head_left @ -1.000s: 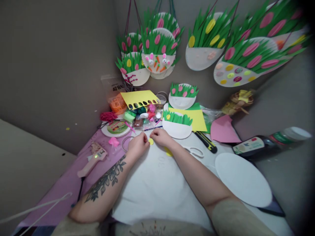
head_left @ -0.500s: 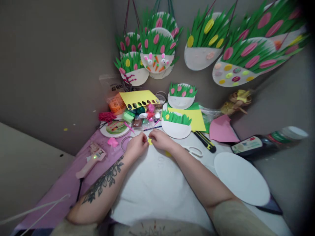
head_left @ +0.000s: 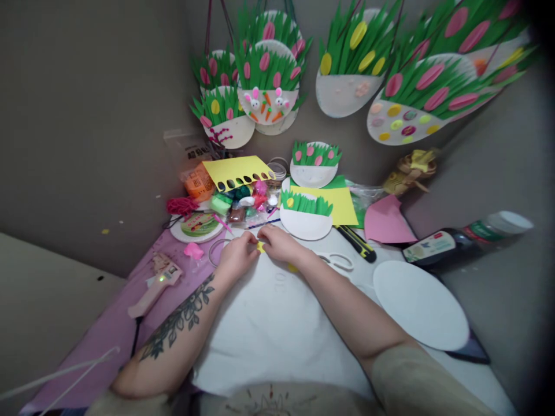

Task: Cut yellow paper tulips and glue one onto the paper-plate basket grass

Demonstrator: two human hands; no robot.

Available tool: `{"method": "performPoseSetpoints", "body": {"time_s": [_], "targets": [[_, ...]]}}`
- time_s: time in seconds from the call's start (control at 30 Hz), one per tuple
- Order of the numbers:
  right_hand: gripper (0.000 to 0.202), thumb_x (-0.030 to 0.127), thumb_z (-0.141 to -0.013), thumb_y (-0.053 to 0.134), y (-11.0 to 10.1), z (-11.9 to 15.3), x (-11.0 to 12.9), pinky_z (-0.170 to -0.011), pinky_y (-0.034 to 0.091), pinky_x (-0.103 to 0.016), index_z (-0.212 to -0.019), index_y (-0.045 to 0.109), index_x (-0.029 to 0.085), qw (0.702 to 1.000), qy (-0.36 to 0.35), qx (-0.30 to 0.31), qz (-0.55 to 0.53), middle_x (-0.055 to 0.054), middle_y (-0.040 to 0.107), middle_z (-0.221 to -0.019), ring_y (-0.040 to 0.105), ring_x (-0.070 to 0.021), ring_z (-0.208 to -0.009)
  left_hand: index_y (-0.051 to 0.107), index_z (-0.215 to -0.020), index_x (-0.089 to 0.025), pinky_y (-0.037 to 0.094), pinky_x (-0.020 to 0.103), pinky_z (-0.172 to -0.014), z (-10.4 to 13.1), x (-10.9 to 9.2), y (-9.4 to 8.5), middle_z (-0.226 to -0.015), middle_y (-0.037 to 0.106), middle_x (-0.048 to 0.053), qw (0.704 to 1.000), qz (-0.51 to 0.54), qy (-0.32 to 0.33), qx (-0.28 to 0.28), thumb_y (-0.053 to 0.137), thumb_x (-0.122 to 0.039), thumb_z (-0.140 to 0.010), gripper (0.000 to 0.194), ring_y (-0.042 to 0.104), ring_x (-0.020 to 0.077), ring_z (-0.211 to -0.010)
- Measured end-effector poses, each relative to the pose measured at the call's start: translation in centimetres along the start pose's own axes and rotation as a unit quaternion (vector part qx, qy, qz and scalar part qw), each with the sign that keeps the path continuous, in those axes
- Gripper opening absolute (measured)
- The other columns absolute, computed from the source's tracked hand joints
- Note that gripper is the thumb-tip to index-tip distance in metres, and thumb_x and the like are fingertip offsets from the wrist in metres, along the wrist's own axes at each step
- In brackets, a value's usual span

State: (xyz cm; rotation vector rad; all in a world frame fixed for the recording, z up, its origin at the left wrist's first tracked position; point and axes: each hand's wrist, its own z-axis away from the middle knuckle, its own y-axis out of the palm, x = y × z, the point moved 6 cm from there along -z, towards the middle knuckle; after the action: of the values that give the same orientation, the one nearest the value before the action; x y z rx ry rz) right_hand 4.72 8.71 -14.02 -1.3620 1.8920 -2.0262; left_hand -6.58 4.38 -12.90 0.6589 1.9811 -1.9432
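Observation:
My left hand and my right hand meet over the white table cover, fingers closed. Between their fingertips is a small yellow paper piece, pinched from both sides and partly hidden by the fingers. Another yellow piece lies under my right wrist. White-handled scissors rest to the right of that wrist. Just beyond my hands lies a white paper-plate pocket with green paper grass and one yellow oval on it. A yellow sheet with a row of oval holes leans at the back left.
A pink glue gun with a lit green light lies at left. At right are a black-and-yellow utility knife, pink paper, a dark bottle and a white oval plate. Decorated plates hang on the wall.
The view has shifted slightly, so everything sits a little further left and higher. Both hands still pinch the yellow piece, with only slight finger movement.

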Motion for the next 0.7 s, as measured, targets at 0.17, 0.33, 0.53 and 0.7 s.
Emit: {"method": "performPoseSetpoints", "body": {"time_s": [0.17,0.33,0.53,0.7], "targets": [[0.021,0.007,-0.069,0.053,-0.08,0.04,0.01,-0.072,0.036,-0.026,-0.087,0.053,0.016,1.0,0.007,-0.005,-0.004,-0.004,0.054,-0.087,0.047,-0.0158,-0.081,0.054,-0.094,-0.021,0.04,0.024,-0.063,-0.03,-0.05,0.03,-0.091,0.067,0.003,1.0,-0.003,0.006,-0.003,0.056,-0.025,-0.075,0.019,0.061,0.0168,-0.077],[0.021,0.006,-0.069,0.051,-0.15,0.07,0.05,-0.073,0.036,-0.026,-0.087,0.052,0.016,1.0,0.01,-0.007,-0.007,-0.004,0.054,-0.088,0.047,-0.0153,-0.081,0.053,-0.095,-0.022,0.04,0.024,-0.064,0.06,-0.27,0.02,-0.091,0.067,0.003,1.0,-0.008,0.014,-0.005,0.056,-0.029,-0.076,0.021,0.061,0.0174,-0.079],[0.02,0.006,-0.068,0.052,0.0,-0.01,-0.06,-0.072,0.035,-0.026,-0.085,0.052,0.017,1.0,0.009,-0.006,-0.003,-0.003,0.053,-0.086,0.047,-0.0153,-0.081,0.054,-0.099,-0.021,0.04,0.025,-0.065,0.2,-0.54,0.07,-0.091,0.066,0.005,0.999,-0.036,-0.003,0.018,0.057,-0.032,-0.076,0.025,0.061,0.0181,-0.081],[0.02,0.006,-0.068,0.052,-0.04,0.05,-0.09,-0.073,0.035,-0.026,-0.085,0.051,0.017,1.0,0.009,-0.009,-0.006,-0.003,0.054,-0.087,0.047,-0.0152,-0.081,0.053,-0.101,-0.021,0.041,0.026,-0.069,0.32,-0.67,0.14,-0.093,0.065,0.005,0.998,-0.06,-0.023,0.022,0.057,-0.032,-0.077,0.026,0.061,0.0191,-0.086]]}}
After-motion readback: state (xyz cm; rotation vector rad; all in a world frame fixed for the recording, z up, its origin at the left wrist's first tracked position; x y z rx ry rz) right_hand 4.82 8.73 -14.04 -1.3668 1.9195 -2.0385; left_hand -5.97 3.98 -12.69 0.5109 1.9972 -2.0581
